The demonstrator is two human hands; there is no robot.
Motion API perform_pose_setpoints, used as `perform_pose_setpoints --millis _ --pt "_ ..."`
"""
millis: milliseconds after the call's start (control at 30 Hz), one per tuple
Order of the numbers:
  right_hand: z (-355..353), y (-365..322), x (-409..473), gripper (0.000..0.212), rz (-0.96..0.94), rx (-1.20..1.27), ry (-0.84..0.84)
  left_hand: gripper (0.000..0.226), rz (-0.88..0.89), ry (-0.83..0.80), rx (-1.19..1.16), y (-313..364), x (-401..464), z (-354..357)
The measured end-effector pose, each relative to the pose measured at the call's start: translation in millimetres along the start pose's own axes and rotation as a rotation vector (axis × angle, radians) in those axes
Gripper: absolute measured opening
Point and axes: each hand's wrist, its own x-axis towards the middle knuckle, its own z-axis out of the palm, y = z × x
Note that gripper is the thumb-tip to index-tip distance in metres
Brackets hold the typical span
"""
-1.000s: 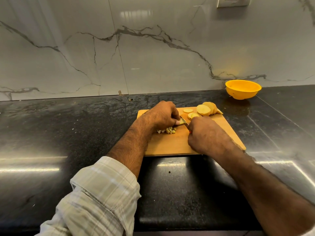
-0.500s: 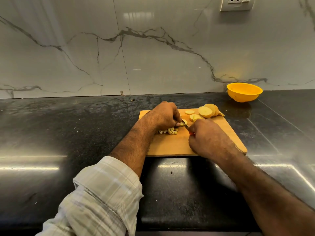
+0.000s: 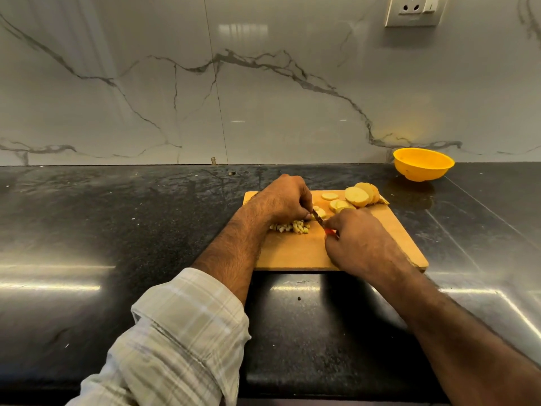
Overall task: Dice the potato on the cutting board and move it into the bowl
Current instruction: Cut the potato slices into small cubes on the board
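The left hand (image 3: pixel 285 199) is resting on the board (image 3: pixel 295 252), its fingers curled down and pinching a potato slice (image 3: pixel 320 213) that is mostly hidden behind the knuckles; only a pale edge is showing beside the knife (image 3: pixel 317 215). The right hand (image 3: pixel 361 241) is wrapping round the knife's handle, so that grip is closed on it, and only a speck of red handle and a short stretch of blade are peeking out between the two hands. Whether the blade is touching the slice or the board is hard to make out. A small heap of dice (image 3: pixel 292 227) is lying on the board just under the left wrist, partly covered by it. Further back on the board, a row of uncut slices (image 3: pixel 358 196) is leaning together, with a few flat ones lying near them, one partly behind the right hand's fingers. The yellow bowl (image 3: pixel 423 165) is sitting on the dark surface (image 3: pixel 117 230) well apart from the board, near the marble wall (image 3: pixel 263 83); its inside is hardly showing. A socket (image 3: pixel 415 10) is being cut off by the upper edge. A checked sleeve (image 3: pixel 181 332) is covering the left forearm, and the right forearm is running out of view at the lower corner.
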Motion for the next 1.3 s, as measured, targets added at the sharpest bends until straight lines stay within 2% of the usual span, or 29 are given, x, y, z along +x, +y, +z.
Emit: perform_pose_setpoints --millis 233,333,467,600,733,833,933,1033,1167,1300 --pt "1.9 -14.5 8.8 0.033 0.004 -0.04 -0.079 0.01 -0.021 -0.007 -0.004 -0.5 -1.7 -0.9" --pt "5.3 0.0 7.5 0.036 -0.01 0.035 -0.001 0.011 -0.004 -0.006 0.004 -7.0 -2.0 0.5" --pt "0.9 9.6 1.5 0.038 -0.048 0.1 0.074 0.008 0.04 0.09 -0.064 -14.0 -3.0 -7.8" --pt "3.0 4.1 1.3 0.037 -0.045 0.059 0.015 0.011 0.023 0.147 -0.068 -17.3 -4.1 -11.7" --pt "2.7 -2.7 3.4 0.023 -0.008 0.003 -0.042 0.016 -0.007 0.225 -0.025 -22.3 -4.5 -9.4" --pt "2.4 -2.0 2.8 0.028 -0.008 0.022 -0.063 0.017 0.018 0.231 -0.039 -22.4 -5.5 -6.2" --pt "-1.6 11.5 0.6 0.036 -0.048 0.133 0.014 0.023 0.021 0.262 -0.06 -26.8 -1.6 -2.0" --pt "-8.4 26.8 7.8 0.038 0.006 0.16 0.112 0.032 -0.014 0.365 -0.01 -27.7 7.9 4.9" --pt "-3.2 27.8 14.1 0.045 0.055 0.115 0.018 0.016 -0.086 0.323 0.137 -20.4 16.5 8.2" --pt "-3.3 30.5 14.0 0.039 0.001 0.2 0.029 0.004 -0.153 0.294 0.12 -24.0 21.0 6.6"
